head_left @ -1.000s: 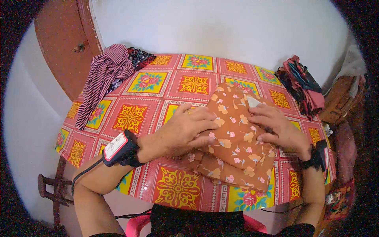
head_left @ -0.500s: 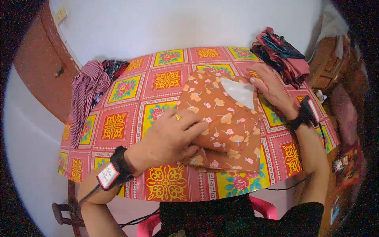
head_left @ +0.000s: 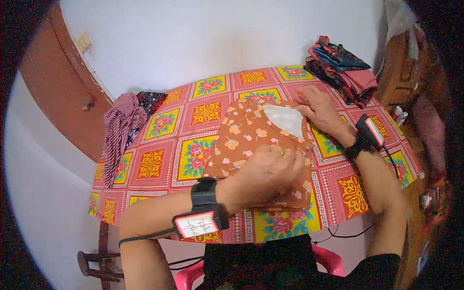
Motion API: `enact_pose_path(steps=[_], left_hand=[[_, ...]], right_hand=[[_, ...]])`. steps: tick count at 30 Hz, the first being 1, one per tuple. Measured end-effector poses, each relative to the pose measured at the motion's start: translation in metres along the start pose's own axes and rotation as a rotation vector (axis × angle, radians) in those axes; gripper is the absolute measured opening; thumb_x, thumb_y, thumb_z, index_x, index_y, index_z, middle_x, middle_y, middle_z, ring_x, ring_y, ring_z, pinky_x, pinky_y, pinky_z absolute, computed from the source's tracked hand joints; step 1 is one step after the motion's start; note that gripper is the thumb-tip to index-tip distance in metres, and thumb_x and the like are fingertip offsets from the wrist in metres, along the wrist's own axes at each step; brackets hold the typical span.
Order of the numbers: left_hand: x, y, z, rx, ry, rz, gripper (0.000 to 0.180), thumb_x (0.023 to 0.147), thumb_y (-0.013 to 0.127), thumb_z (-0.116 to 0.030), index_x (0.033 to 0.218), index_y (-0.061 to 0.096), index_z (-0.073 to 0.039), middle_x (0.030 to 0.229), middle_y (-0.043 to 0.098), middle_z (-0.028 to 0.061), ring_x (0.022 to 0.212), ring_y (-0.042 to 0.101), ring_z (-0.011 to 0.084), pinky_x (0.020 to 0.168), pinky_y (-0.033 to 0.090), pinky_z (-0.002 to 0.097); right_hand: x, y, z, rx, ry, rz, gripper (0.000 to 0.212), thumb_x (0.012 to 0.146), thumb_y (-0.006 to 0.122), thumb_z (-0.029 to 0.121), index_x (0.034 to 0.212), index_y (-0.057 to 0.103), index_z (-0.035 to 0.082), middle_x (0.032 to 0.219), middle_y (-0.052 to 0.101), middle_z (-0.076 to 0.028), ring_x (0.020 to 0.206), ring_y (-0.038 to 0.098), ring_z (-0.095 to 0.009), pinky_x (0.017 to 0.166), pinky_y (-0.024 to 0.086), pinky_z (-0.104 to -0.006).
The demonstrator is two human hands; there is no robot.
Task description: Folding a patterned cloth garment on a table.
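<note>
A brown top (head_left: 232, 143) with orange and pink flowers lies folded on the table in front of me. Its scooped neckline shows a pale inside at the far right. Across the middle of the top reaches my left hand (head_left: 270, 169), a ring on one finger. Its fingers are curled together near the right side of the cloth; the tips are hidden. My right hand (head_left: 323, 112) rests at the top's far right edge, fingers stretched out and thumb next to the neckline.
The table has a pink and yellow patterned tablecloth (head_left: 151, 163). Folded clothes (head_left: 345, 72) are piled at the far right corner. A striped cloth (head_left: 121, 130) hangs over the left edge beside a dark printed cloth (head_left: 152, 102). Wooden furniture (head_left: 401, 87) stands at the right.
My left hand has moved right across the top, its fingers now more curled. My right hand stays near the neckline, and the whole view has shifted slightly.
</note>
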State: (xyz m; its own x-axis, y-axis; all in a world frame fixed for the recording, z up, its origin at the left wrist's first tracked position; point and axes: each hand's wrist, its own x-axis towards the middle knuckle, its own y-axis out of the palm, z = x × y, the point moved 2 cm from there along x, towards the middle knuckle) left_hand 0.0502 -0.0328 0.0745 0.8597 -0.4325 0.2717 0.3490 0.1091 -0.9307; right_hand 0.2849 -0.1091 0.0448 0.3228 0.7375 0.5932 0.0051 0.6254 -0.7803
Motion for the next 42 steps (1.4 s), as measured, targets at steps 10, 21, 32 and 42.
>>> enact_pose_path(steps=[10, 21, 32, 42], left_hand=[[-0.002, -0.02, 0.107, -0.543, -0.55, -0.267, 0.023, 0.084, 0.06, -0.008, 0.107, 0.062, -0.004, 0.099, 0.067, 0.0124, 0.091, 0.063, 0.0162, 0.08, 0.051, 0.0307], [-0.244, 0.021, 0.207, -0.95, -1.395, -0.531, 0.047, 0.081, 0.061, -0.006, 0.125, 0.049, 0.001, 0.093, 0.063, 0.0084, 0.075, 0.061, 0.0153, 0.067, 0.05, 0.0268], [-0.142, 0.0, 0.153, -0.074, -0.528, -0.278, 0.027, 0.085, 0.058, -0.011, 0.11, 0.059, -0.002, 0.104, 0.06, 0.0161, 0.095, 0.061, 0.0309, 0.082, 0.049, 0.0381], [-0.125, 0.049, 0.158, -0.083, -0.562, 0.033, 0.056, 0.094, 0.047, -0.043, 0.137, 0.043, -0.007, 0.139, 0.041, 0.0197, 0.126, 0.042, 0.0377, 0.102, 0.036, 0.0479]], right_hand=[[-0.004, -0.002, 0.002, 0.013, -0.022, -0.095, 0.045, 0.08, 0.062, 0.021, 0.121, 0.052, 0.004, 0.116, 0.054, -0.018, 0.107, 0.052, -0.036, 0.091, 0.042, -0.0439], [-0.005, -0.008, 0.011, -0.055, 0.062, 0.036, 0.047, 0.082, 0.061, 0.031, 0.12, 0.051, 0.004, 0.115, 0.051, -0.019, 0.111, 0.049, -0.037, 0.09, 0.039, -0.0491], [-0.012, 0.001, 0.081, -0.034, -0.221, 0.234, 0.06, 0.086, 0.057, 0.04, 0.133, 0.044, 0.006, 0.134, 0.042, -0.019, 0.128, 0.037, -0.035, 0.105, 0.027, -0.049], [-0.012, 0.006, 0.078, -0.042, -0.241, 0.401, 0.072, 0.084, 0.058, 0.047, 0.139, 0.039, 0.004, 0.143, 0.035, -0.019, 0.135, 0.03, -0.035, 0.109, 0.02, -0.0509]])
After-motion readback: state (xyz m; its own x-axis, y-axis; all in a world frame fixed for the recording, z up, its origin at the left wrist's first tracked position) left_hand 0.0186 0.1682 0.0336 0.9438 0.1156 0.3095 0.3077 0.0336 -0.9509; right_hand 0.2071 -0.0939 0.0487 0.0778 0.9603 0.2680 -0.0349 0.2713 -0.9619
